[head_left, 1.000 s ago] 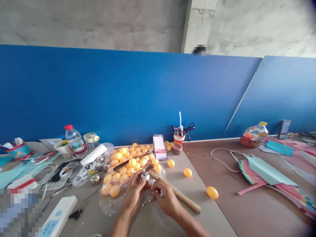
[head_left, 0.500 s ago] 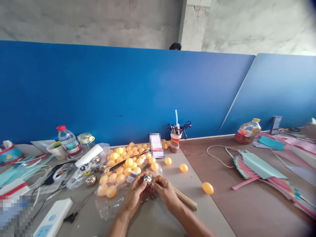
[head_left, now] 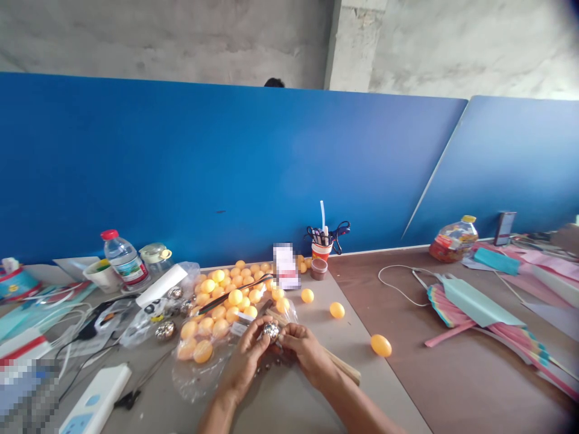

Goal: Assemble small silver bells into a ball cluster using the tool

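The left hand (head_left: pixel 246 355) has its grip closed round a shiny silver ball (head_left: pixel 271 332), thumb in front and fingers curled behind, and the right hand (head_left: pixel 304 348) meets the ball's right side with thumb and fingertips pressed together; whether they pinch something small, I cannot tell. Right beneath the two grips, small dark bits (head_left: pixel 266 367) lie on the worktop (head_left: pixel 280 410). A wooden handle (head_left: pixel 342 365) runs out from behind the right hand, slanting toward the near right, so that side is tight close in. Beyond and left of the left grip, a crowd of orange balls (head_left: pixel 220 328) in clear plastic fills the way, a long black tool (head_left: pixel 226 297) lying across them. Farther left sit another silver ball (head_left: pixel 165 330) and a white power strip (head_left: pixel 96 400). Three loose orange balls (head_left: pixel 336 310) are strung out right of the grips, the nearest by the seam where the grey surface meets the brown. The widest open room is on the brown surface to the right, short of the pink and teal fabric (head_left: pixel 488 310); the blue partition (head_left: pixel 253 169) bounds the far edge.
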The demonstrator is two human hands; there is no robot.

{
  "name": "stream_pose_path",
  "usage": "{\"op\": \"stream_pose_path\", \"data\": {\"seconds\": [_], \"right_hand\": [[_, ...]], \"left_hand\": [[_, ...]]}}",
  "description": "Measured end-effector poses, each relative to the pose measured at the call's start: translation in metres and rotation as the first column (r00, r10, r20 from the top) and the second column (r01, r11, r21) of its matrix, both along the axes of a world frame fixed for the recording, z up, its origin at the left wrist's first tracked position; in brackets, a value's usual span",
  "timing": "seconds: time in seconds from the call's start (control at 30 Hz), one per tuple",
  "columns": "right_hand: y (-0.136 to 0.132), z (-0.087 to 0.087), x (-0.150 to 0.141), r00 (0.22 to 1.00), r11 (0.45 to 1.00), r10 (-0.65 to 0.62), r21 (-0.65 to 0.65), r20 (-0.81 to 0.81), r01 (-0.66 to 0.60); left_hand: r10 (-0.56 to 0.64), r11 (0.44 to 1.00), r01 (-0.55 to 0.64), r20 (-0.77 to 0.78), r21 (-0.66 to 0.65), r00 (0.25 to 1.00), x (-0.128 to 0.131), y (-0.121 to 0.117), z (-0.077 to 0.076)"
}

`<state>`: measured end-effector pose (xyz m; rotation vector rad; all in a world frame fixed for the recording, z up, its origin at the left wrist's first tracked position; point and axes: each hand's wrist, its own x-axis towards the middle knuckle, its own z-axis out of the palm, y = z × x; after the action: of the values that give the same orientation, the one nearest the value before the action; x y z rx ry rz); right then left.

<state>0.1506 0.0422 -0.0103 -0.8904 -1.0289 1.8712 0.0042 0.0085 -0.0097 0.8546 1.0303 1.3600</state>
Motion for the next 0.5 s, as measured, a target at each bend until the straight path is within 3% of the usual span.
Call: {"op": "stream_pose_path", "data": {"seconds": [0.33,0.5], "right_hand": [[-0.002,-0.005,-0.005,0.985,0.993,-0.108,0.056,0.136,0.101],[0.0,-0.011,-0.007,0.97,0.971,-0.196,0.163,0.141,0.172]], "left_hand": [[-0.015,1.0,0.014,-0.04,-0.024,0.999,0.003,-0.004,0.009],[-0.023,0.999,0.025,0.09,-0.021,0.996,0.004,-0.001,0.006]]}}
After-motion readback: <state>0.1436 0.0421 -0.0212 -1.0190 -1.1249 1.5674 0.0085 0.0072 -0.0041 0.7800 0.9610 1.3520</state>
